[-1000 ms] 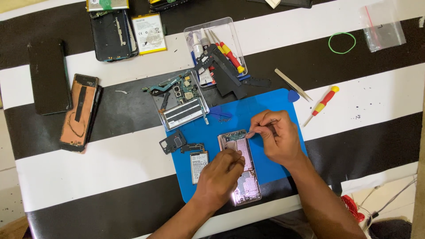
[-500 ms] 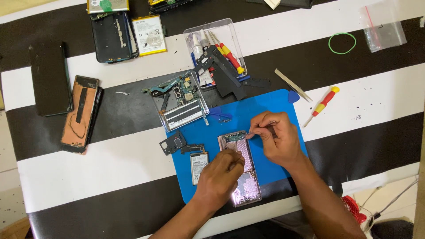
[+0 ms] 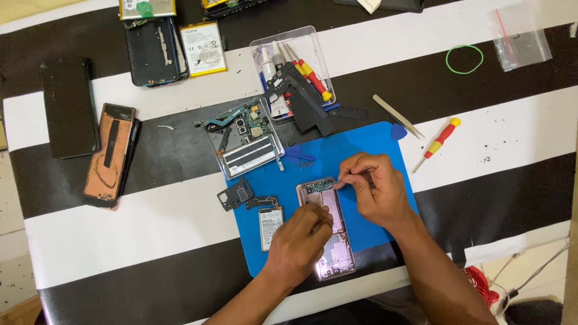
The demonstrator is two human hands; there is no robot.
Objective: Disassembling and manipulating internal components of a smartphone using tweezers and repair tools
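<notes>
An opened pink phone (image 3: 335, 253) lies lengthwise on a blue work mat (image 3: 355, 153). My left hand (image 3: 301, 238) rests on the phone's middle and pins it down. My right hand (image 3: 374, 188) is pinched on a thin metal tool whose tip touches the circuit board at the phone's top end (image 3: 319, 185). A small battery (image 3: 270, 227) and a black bracket (image 3: 236, 194) lie on the mat's left edge.
A clear tray with a circuit board (image 3: 247, 138) and a clear box of screwdrivers (image 3: 295, 69) sit behind the mat. A red-yellow screwdriver (image 3: 438, 142), a spudger (image 3: 397, 116), a green rubber band (image 3: 464, 59) and several dismantled phones (image 3: 108, 153) lie on the striped cloth.
</notes>
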